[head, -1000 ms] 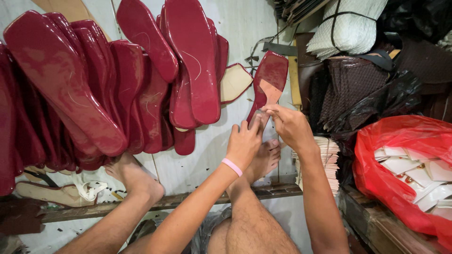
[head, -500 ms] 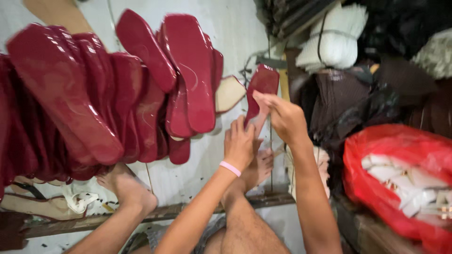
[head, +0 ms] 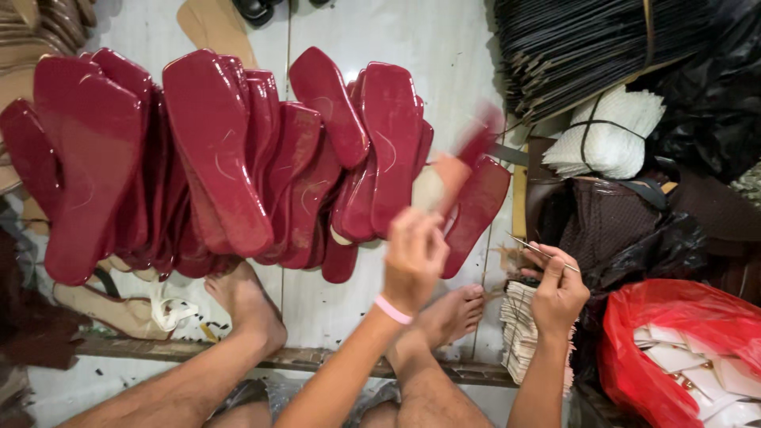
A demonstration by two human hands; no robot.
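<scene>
My left hand (head: 412, 257), with a pink band at the wrist, is raised and shut on a dark red shoe sole (head: 469, 158) with a tan underside. The sole is blurred by motion, at the right end of the pile of glossy red soles (head: 230, 158) that leans across the white floor. Lower and to the right, my right hand (head: 559, 292) is shut on a thin metal tool (head: 537, 250), over a stack of tan pieces (head: 519, 333). One more red sole (head: 476, 210) lies just behind my left hand.
My bare feet (head: 246, 305) (head: 452, 313) rest on the floor past a wooden plank (head: 198, 353). A red plastic bag (head: 642, 317) of white pieces sits at the lower right. Behind it are dark bags (head: 626, 230), a tied white bundle (head: 610, 131) and black stacked sheets (head: 579, 47).
Both hands were together on the red sole. Now my left hand alone swings it toward the pile, and my right hand has dropped to the right with the metal tool.
</scene>
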